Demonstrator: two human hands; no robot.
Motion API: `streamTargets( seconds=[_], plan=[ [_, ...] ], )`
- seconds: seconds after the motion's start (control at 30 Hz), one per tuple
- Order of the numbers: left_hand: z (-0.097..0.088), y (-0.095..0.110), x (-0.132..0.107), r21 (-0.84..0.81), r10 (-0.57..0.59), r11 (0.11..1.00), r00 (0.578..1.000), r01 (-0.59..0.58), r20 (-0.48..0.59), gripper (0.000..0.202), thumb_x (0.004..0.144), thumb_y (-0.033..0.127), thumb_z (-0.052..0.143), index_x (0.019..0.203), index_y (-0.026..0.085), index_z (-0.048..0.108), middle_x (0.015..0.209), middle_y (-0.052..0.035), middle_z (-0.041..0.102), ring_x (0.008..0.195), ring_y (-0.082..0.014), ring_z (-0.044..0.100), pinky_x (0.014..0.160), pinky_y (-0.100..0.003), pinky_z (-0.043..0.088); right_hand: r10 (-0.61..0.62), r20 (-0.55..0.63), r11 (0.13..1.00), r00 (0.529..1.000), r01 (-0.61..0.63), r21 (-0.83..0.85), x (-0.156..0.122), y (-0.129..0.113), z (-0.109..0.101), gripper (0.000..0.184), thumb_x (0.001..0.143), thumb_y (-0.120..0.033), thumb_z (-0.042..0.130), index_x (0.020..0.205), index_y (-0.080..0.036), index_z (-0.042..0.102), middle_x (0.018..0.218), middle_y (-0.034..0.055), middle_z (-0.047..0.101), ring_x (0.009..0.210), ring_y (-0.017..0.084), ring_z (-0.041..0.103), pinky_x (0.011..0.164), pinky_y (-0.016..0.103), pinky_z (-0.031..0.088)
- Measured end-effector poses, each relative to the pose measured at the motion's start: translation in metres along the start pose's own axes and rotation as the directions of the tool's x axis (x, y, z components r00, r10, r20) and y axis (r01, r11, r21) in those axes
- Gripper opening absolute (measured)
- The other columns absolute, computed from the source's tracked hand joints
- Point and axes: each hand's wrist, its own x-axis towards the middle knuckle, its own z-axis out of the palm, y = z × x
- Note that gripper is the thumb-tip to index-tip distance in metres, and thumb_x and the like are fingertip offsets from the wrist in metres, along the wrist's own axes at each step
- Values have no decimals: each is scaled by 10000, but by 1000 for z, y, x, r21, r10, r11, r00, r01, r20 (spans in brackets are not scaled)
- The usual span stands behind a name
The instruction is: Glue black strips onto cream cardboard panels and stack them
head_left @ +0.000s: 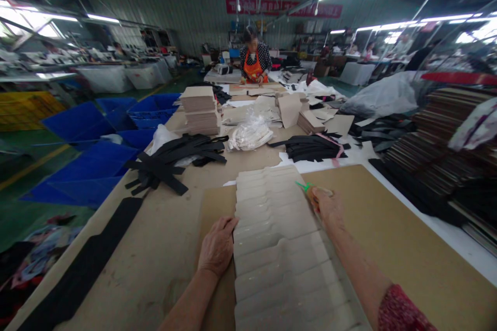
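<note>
A long row of overlapping beige sheets [277,248] runs away from me down the middle of the table, with shiny spots along its left part. My left hand [218,245] lies at the row's left edge, fingers stretched out and fingertips touching the sheets. At the far right edge of the row, my right hand [324,204] is closed around a small tool with a bright green tip [303,186]. The tip points left, towards the sheets; the rest of the tool is mostly hidden by the fingers, so its kind is unclear. Brown board [396,227] lies under the right forearm.
Black strips [182,155] lie in a heap at the left, another bundle [310,147] at the right. Beyond are a clear plastic bag [251,133] and stacked beige boards [200,111]. Blue bins [93,165] stand left of the table. A co-worker [254,59] stands at the far end.
</note>
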Motion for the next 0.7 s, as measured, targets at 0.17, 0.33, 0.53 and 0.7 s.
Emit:
streamTargets(
  seconds=[0.17, 0.33, 0.53, 0.7],
  plan=[
    [-1, 1, -1, -8, -8, 1000, 1000, 8, 0, 450, 884, 88, 416, 1262, 259, 593, 1272, -42, 581, 1151, -186, 526, 1036, -312, 408, -24, -55, 994, 998, 18, -106, 0, 0, 1, 524, 655, -542, 691, 1020, -189, 559, 897, 84, 698, 583, 187, 638, 403, 263, 519],
    [-2, 2, 0, -7, -7, 1000, 1000, 7, 4, 449, 883, 91, 422, 1262, 257, 596, 1267, -45, 584, 1150, -195, 527, 1037, -317, 407, -21, -29, 987, 999, 16, -157, -4, -8, 5, 532, 654, -513, 686, 1055, -186, 566, 962, 115, 706, 665, 229, 676, 403, 268, 517],
    [-2, 2, -1, -9, -5, 1000, 1000, 5, 2, 461, 872, 77, 426, 1259, 261, 597, 1268, -43, 584, 1148, -185, 524, 1033, -308, 405, -13, 65, 984, 998, 24, -177, -17, -17, 17, 513, 663, -495, 683, 1051, -176, 579, 981, 140, 707, 733, 264, 691, 424, 279, 523],
    [-3, 3, -1, -9, -8, 1000, 1000, 8, 3, 450, 875, 87, 440, 1256, 265, 597, 1260, -36, 585, 1146, -180, 522, 1031, -293, 401, -21, 113, 979, 993, 43, -198, -26, -18, 30, 518, 670, -494, 680, 1072, -187, 570, 972, 127, 706, 687, 250, 682, 423, 294, 517]
  ],
)
